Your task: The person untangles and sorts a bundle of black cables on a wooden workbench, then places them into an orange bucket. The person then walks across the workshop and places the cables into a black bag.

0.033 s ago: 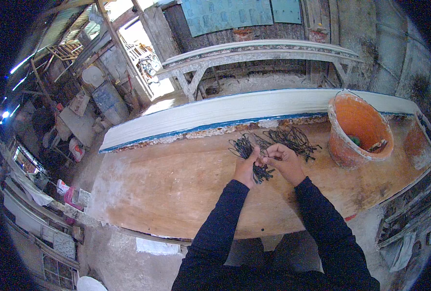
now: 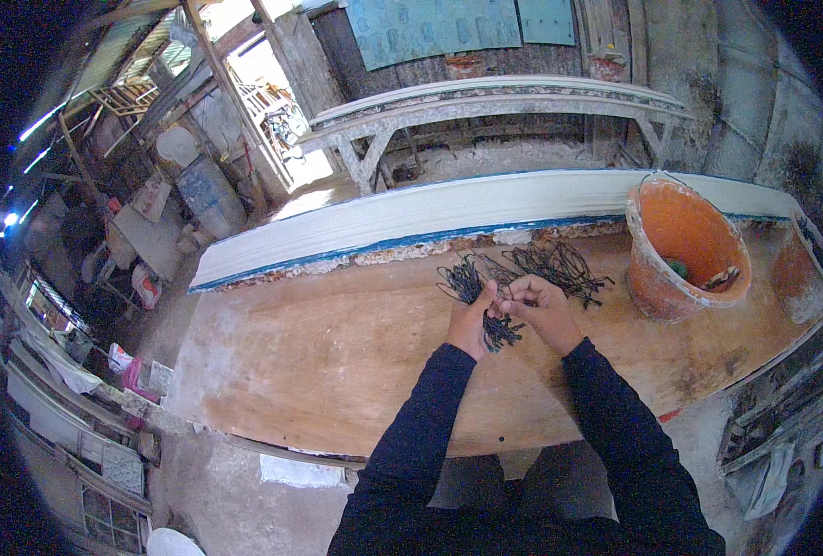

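Observation:
My left hand (image 2: 470,324) is closed around a bundle of thin black looped cords (image 2: 464,280). Loops fan out above the fist, and the knotted-looking ends hang below it. Close beside it, my right hand (image 2: 546,315) has thumb and forefinger pinched together near the top of the bundle. Whatever is between those fingertips is too fine to make out. Just beyond my hands, a loose pile of similar dark cords (image 2: 569,269) lies on the wooden tabletop (image 2: 337,352).
An orange bucket (image 2: 647,292), crusted with white, stands to the right with a green thing inside. Along the far table edge runs a long white moulding (image 2: 411,213) with a blue lower edge. Behind it is a white-stained bench (image 2: 383,120). A bright doorway (image 2: 277,111) opens far left.

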### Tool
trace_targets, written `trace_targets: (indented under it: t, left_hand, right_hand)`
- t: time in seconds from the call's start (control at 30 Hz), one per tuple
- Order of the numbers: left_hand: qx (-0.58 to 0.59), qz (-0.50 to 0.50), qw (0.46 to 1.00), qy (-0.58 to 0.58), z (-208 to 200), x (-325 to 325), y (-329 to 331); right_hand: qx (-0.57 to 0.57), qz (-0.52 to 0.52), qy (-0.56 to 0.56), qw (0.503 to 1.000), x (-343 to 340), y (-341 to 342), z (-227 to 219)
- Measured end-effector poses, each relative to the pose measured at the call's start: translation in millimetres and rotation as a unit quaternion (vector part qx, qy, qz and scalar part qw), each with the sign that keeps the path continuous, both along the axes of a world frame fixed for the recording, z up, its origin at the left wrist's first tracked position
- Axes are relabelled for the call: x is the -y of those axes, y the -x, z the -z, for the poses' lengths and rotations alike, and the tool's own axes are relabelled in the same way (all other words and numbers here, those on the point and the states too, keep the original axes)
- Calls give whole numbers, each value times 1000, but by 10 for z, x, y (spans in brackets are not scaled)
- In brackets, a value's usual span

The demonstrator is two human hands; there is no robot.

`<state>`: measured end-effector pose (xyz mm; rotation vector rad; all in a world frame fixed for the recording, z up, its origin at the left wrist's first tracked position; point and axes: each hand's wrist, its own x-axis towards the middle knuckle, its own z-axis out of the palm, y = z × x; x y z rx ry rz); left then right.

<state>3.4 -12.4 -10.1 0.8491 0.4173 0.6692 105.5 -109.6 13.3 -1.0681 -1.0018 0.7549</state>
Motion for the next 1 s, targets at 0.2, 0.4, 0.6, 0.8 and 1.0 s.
trace_targets:
  t: [0.2,0.4,0.6,0.8,1.0]
  left_hand:
    - [17,-7,1000,19,23,-45,-20]
    - [5,-17,1000,16,101,-103,-38]
    - [6,-11,1000,26,102,-100,-61]
    - [-4,1,1000,13,-29,-46,-13]
    - [-9,21,1000,10,-104,-50,60]
  right_hand:
    - [48,75,12,996,-36,-64,71]
    - [20,72,7,997,-21,-82,42]
    - [14,48,18,999,-16,-104,72]
    - [-39,-73,95,992,18,-65,-35]
    - [-36,-84,101,991,35,-45,-41]
